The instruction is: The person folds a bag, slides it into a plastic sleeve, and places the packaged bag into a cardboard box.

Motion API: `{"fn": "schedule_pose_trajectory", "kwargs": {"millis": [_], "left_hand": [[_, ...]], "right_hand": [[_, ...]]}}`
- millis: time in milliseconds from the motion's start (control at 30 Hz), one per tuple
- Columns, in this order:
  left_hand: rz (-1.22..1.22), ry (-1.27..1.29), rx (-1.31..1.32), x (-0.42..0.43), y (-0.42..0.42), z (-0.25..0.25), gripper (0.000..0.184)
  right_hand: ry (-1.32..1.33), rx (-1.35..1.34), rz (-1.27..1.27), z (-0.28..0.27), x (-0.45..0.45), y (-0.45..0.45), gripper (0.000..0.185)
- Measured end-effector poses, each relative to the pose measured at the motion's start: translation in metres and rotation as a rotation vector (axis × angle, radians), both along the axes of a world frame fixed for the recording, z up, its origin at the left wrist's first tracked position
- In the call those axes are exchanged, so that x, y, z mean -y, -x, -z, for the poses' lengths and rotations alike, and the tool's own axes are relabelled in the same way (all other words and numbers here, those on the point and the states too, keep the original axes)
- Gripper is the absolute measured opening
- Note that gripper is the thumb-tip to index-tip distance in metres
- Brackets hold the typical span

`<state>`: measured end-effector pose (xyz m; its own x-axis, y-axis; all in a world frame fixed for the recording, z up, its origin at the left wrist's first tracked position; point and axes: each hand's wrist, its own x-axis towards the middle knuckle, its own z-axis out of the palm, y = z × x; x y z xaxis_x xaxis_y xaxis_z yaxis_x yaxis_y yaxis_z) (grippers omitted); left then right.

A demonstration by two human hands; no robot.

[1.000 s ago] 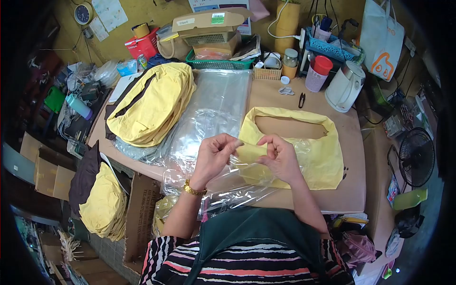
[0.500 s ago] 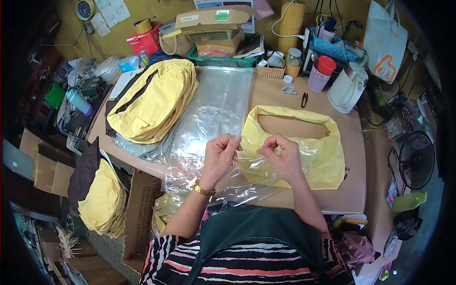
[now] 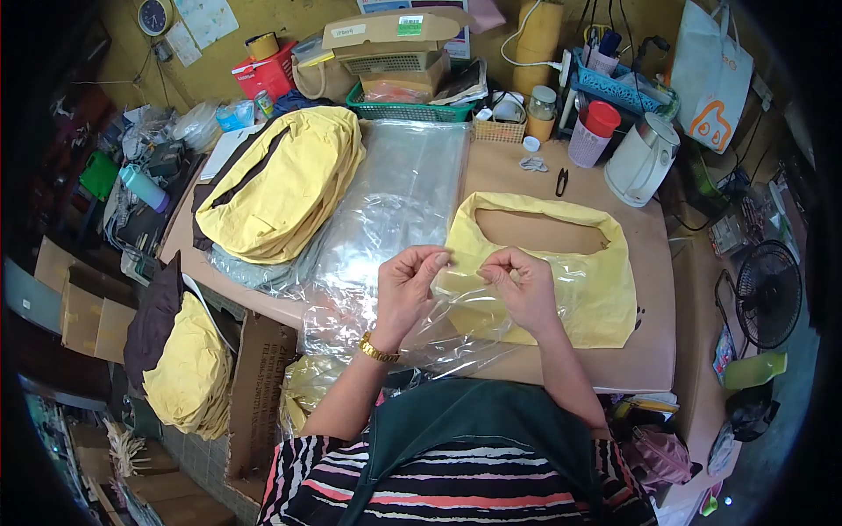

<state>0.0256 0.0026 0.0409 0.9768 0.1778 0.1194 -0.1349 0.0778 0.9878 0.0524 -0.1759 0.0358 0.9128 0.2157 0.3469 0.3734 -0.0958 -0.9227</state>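
My left hand [image 3: 409, 289] pinches the edge of a clear plastic bag [image 3: 474, 320], thumb against the fingers. Close by on the right, my right hand [image 3: 521, 291] pinches the same film, with its fingers curled in. A yellow cloth bag [image 3: 596, 294] with a wide handle opening lies flat on the table, partly under the clear plastic and my right hand. To the left is a stack of flat clear plastic sleeves [image 3: 412, 167]. Beyond it, a pile of yellow bags [image 3: 298, 193] rests at the table's left side.
Small black snips [image 3: 561, 182] lie behind the yellow bag, near a white kettle [image 3: 643, 158] and a pink cup [image 3: 589, 140]. A green basket [image 3: 412, 112] stands at the back. More yellow bags [image 3: 189, 373] and a cardboard box [image 3: 260, 394] are at the lower left.
The plastic between my hands has been drawn toward me and spread lower. My left hand has shifted slightly right, and both hands keep their pinch.
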Motion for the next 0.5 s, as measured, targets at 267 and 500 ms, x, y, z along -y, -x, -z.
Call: {"fn": "schedule_pose_trajectory", "kwargs": {"millis": [267, 500], "left_hand": [[0.067, -0.018, -0.062, -0.010, 0.001, 0.014, 0.022], [0.079, -0.062, 0.094, 0.004, -0.001, 0.007, 0.032]], "right_hand": [[0.401, 0.139, 0.086, 0.009, 0.012, -0.003, 0.018], [0.156, 0.119, 0.136, 0.000, -0.002, 0.002, 0.016]]}}
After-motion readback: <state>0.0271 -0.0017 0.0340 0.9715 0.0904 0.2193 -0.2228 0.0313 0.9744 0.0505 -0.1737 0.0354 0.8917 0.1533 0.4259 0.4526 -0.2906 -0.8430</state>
